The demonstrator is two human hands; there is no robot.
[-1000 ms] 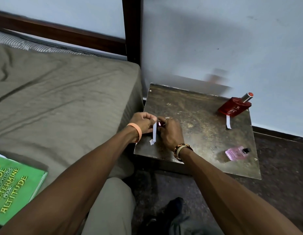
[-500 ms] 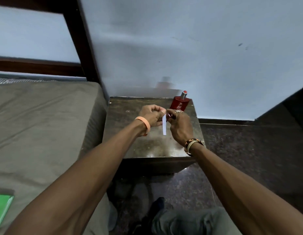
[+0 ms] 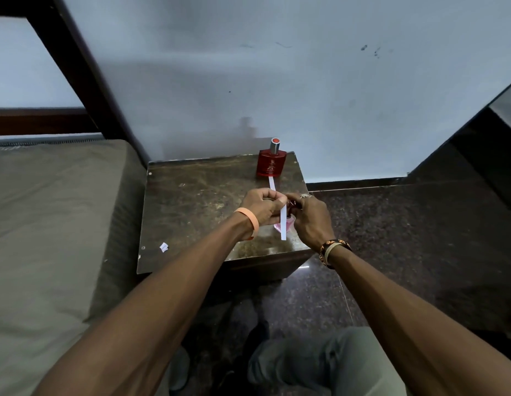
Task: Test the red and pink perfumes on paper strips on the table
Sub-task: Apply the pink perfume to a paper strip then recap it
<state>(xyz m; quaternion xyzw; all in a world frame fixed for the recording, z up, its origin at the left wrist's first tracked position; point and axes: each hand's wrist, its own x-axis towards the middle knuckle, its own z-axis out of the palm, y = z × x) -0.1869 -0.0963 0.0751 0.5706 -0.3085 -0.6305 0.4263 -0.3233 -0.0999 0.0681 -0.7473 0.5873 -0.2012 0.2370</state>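
The red perfume bottle point(image 3: 271, 164) stands upright at the back right of the dark table point(image 3: 197, 201). A white paper strip point(image 3: 272, 183) lies just in front of it. My left hand point(image 3: 263, 205) pinches the top of a second white strip point(image 3: 283, 225), which hangs straight down. My right hand point(image 3: 311, 218) is close beside it, fingers curled round a small dark red object point(image 3: 293, 206) at the strip's top; I cannot tell what it is. The pink perfume bottle point(image 3: 289, 225) shows only partly, behind the strip and under my hands.
A small paper scrap point(image 3: 163, 247) lies near the table's front left edge. The bed point(image 3: 48, 224) presses against the table's left side, with its dark post point(image 3: 85, 70) behind. The wall stands right behind the table. Dark stone floor point(image 3: 391, 238) spreads to the right; my knee point(image 3: 320, 364) is below.
The view has swung from the table's left to straight on. My hands stay together on the strip but now sit over the pink bottle, with the red bottle and its strip uncovered.
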